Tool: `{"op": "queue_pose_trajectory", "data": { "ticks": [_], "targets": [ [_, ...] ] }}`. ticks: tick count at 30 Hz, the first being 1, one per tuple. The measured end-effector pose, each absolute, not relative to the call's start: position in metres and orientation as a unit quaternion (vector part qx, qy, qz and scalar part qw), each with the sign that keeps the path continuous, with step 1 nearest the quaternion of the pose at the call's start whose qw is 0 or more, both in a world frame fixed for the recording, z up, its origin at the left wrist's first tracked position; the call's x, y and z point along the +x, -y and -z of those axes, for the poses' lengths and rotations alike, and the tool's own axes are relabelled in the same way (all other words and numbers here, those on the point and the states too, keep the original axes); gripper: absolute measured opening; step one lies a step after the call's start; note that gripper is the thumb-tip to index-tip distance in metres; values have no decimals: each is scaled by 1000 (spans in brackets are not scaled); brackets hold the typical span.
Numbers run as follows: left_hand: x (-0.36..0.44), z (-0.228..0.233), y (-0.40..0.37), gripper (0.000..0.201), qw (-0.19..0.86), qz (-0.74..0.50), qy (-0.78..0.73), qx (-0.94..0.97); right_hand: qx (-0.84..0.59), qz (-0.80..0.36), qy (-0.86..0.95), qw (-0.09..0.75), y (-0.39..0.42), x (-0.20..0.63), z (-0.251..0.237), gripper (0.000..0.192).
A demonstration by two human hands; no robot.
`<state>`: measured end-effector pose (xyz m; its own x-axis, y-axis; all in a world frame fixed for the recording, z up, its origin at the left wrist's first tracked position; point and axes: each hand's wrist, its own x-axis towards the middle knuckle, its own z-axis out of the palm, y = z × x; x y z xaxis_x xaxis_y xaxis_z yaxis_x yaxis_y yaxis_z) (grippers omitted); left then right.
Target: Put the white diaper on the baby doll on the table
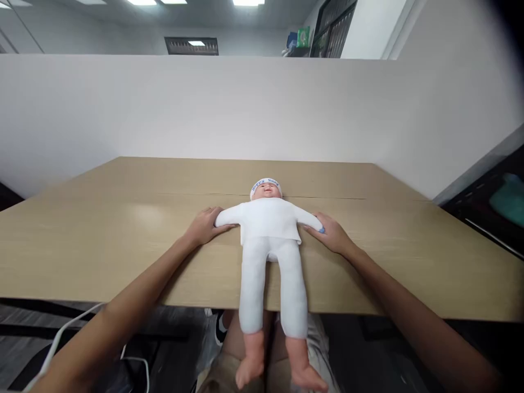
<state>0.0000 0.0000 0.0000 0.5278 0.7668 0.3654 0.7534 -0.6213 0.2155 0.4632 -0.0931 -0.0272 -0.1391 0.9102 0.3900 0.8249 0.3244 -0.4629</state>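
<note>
A baby doll (268, 240) in white clothes and a white cap lies on its back on the wooden table (123, 229), head away from me. Its legs hang over the near table edge, bare feet above my lap. My left hand (204, 225) rests flat on the table, fingers touching the end of the doll's sleeve on the left. My right hand (332, 233) lies on the table at the other sleeve end, fingers around its tip, where a small blue spot shows.
A white partition wall (245, 109) stands behind the table and along its right side. A white cable (61, 333) runs below the table at the lower left. Dark furniture with a teal item (507, 199) sits at the far right.
</note>
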Motion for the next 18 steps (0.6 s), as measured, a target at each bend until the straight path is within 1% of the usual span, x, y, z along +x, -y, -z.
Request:
{"op": "queue_pose_trajectory", "data": {
  "ticks": [3, 6, 9, 14, 18],
  "targets": [
    [4, 0, -31, 69, 41, -235, -456, 858, -567, -70, 756, 320, 56, 468, 29, 32],
    [6, 0, -57, 75, 65, -274, -471, 836, -554, -66, 764, 325, 23, 472, 33, 36],
    [7, 0, -81, 81, 57, -301, -482, 821, -549, -56, 766, 330, -6, 475, 36, 40],
    [8, 4, -122, 68, -1, -313, -482, 818, -557, -12, 756, 345, -50, 482, 40, 39],
    [7, 8, -151, 60, -30, -317, -467, 825, -569, 46, 750, 334, -77, 493, 42, 46]
  ]
}}
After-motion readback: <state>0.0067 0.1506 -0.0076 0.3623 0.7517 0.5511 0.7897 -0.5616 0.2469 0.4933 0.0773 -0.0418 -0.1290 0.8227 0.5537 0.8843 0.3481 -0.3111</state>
